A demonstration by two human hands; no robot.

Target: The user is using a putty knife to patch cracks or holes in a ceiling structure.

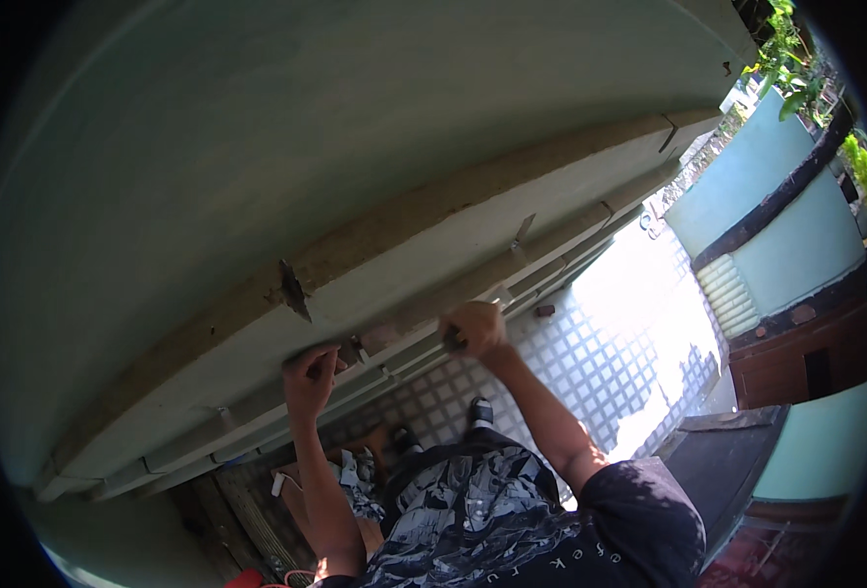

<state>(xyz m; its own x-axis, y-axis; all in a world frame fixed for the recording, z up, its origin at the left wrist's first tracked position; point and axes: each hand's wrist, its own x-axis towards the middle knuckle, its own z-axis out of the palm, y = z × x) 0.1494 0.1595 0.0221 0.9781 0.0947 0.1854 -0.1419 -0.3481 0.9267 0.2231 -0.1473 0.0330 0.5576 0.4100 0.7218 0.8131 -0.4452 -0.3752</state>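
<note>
both hands are raised at a row of long pale slats (558, 235) that runs slantwise past them, from low on the left hand's side to high on the right hand's side. the left hand (313, 377) is at the slats with its fingers bent; whether they grasp anything i cannot tell. a small metal bracket (359, 349) is just to the right of its fingertips, between the 2 hands. the right hand (472, 329) is near it, blurred, the fingers curled in; something dark shows at the curl, but i cannot tell if it is held. above the left hand, a dark jagged spot (294, 289) marks the edge of the top slat, and beyond both hands spreads a broad grey-green wall (208, 127). up and to the right of the right hand, a thin metal tab (524, 228) sticks out from the slats. below the hands are 2 feet in dark sandals (480, 412) on a checked floor (433, 397); a small reddish block (545, 311) lies there, to the right of the right hand. wooden planks (242, 505) are below and left of the left hand.
</note>
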